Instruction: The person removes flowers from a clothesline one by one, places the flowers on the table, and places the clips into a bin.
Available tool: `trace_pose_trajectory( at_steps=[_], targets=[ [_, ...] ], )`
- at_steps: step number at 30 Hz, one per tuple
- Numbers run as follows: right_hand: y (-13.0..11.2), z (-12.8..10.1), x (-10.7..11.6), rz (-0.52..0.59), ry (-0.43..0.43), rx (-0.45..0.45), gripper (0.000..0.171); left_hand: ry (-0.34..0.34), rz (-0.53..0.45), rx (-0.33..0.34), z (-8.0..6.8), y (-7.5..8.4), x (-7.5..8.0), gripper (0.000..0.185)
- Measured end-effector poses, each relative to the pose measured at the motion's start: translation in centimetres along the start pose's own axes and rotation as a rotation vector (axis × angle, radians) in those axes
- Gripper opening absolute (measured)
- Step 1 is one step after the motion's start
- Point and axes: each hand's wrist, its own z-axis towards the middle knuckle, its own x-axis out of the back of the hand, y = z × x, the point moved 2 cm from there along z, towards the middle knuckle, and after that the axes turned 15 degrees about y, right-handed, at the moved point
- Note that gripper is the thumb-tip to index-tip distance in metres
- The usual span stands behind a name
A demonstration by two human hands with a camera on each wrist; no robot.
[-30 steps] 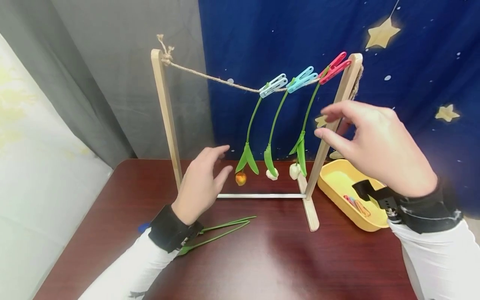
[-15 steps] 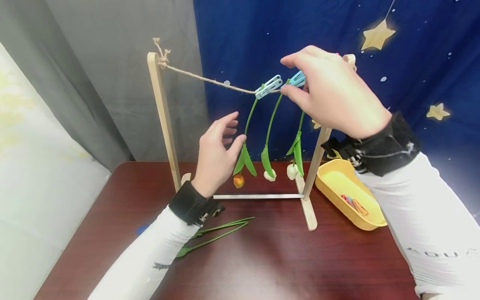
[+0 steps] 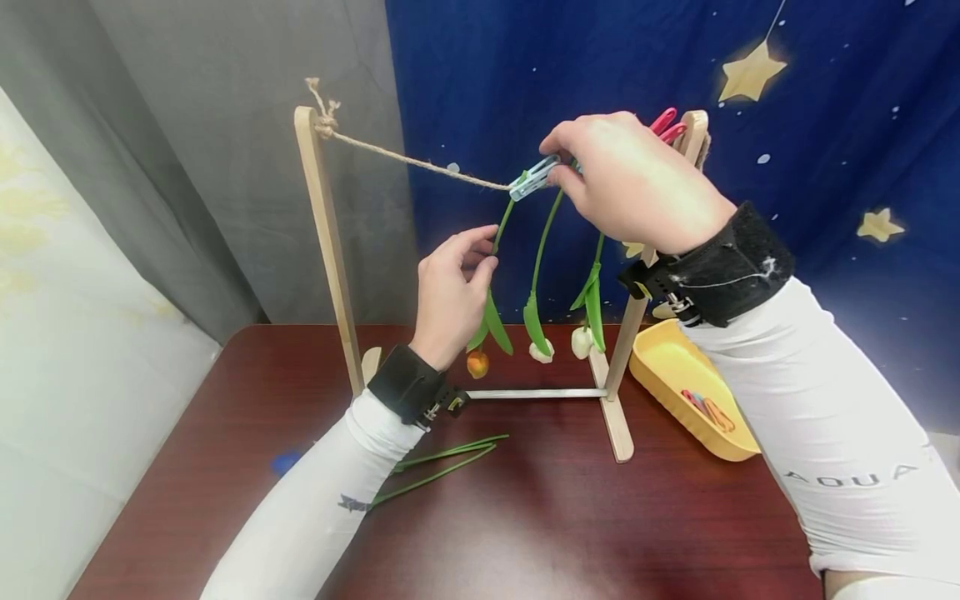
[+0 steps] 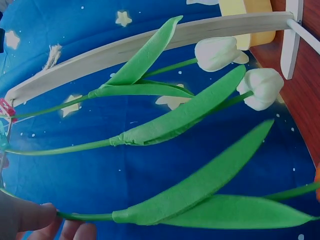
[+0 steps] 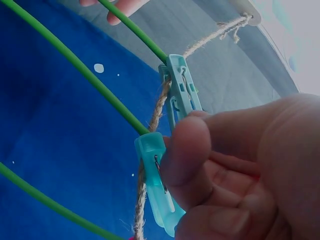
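Observation:
Between its thumb and fingertips, my right hand (image 3: pixel 630 179) pinches the handle end of a pale blue clothespin (image 3: pixel 534 177). That clothespin clips an artificial orange tulip (image 3: pixel 477 363), hanging flower-down, to the twine (image 3: pixel 420 162). Lower down, my left hand (image 3: pixel 453 287) holds the tulip's green stem (image 4: pixel 90 217) lightly between thumb and fingers. To the right hang two white tulips (image 4: pixel 215 53). A turquoise clothespin (image 5: pixel 154 175) holds one of them, just beside my right fingers. Partly hidden behind my right hand is a red clothespin (image 3: pixel 666 125) near the right post.
The wooden frame's left post (image 3: pixel 330 242) and right post (image 3: pixel 626 350) carry the twine, joined low by a white bar (image 3: pixel 536 394). A yellow tray (image 3: pixel 667 408) with several clothespins stands at right. Green stems (image 3: pixel 450 467) lie on the table beside my left forearm.
My right hand has moved left and up from beside the right post to the pale blue clothespin. My left hand has risen to the right and taken hold of the orange tulip's stem.

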Motion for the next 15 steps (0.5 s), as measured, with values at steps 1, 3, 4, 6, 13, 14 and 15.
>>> trace_pose_trajectory(
  at_steps=[1,3,4,6,13,14,15],
  targets=[
    [-0.04,-0.02,-0.01,0.003,0.003,-0.003,0.036,0.005,0.0,-0.004,0.0,-0.02,0.01,0.033],
    [-0.12,-0.08,-0.03,0.008,0.014,-0.006,0.034,0.013,0.004,-0.014,0.01,-0.06,0.02,0.031],
    [-0.15,-0.1,-0.03,0.01,0.018,-0.009,0.034,0.016,0.006,-0.019,0.03,-0.09,0.02,0.031],
    [-0.19,-0.15,-0.04,0.011,0.033,-0.007,0.032,0.021,0.009,-0.026,0.03,-0.08,0.07,0.03],
    [-0.28,-0.5,0.0,0.009,0.108,0.036,0.024,0.028,0.018,-0.04,0.06,-0.07,0.22,0.028],
    [-0.29,-0.56,0.05,0.007,0.122,0.044,0.023,0.027,0.021,-0.043,0.07,-0.06,0.24,0.028],
    [-0.31,-0.63,0.09,0.004,0.135,0.051,0.022,0.025,0.025,-0.045,0.06,-0.05,0.26,0.028]
  ],
)
